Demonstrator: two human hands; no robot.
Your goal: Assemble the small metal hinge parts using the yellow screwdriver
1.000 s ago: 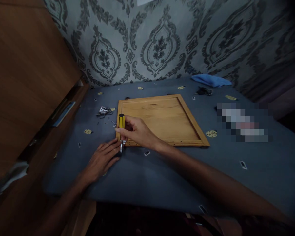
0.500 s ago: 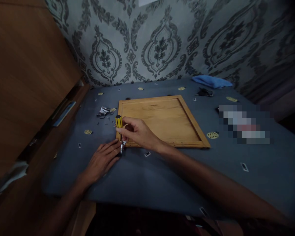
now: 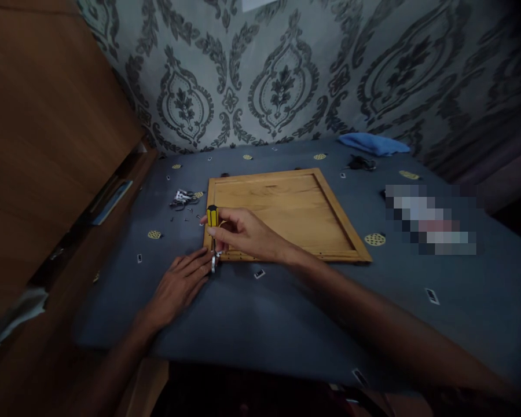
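A framed wooden panel (image 3: 282, 214) lies flat in the middle of the cloth-covered surface. My right hand (image 3: 243, 231) grips a screwdriver with a yellow and black handle (image 3: 212, 217), held upright over the panel's near left corner. Its shaft points down at a small silver metal fitting (image 3: 214, 263), possibly a hinge, at that corner. Beside the fitting, my left hand (image 3: 182, 284) rests flat with fingers stretched out, fingertips touching the corner and fitting. The screwdriver's tip is too small to make out.
Left of the panel sit a pile of metal fittings (image 3: 183, 198) and several loose screws (image 3: 190, 211). A blue cloth (image 3: 373, 143) and a dark object (image 3: 361, 163) lie at the back right. A blurred-out item (image 3: 429, 220) lies right. A wooden cabinet (image 3: 47, 116) borders the left.
The screwdriver handle has shifted slightly right, and the fingers of my right hand have changed their position around it. My left hand stays in place.
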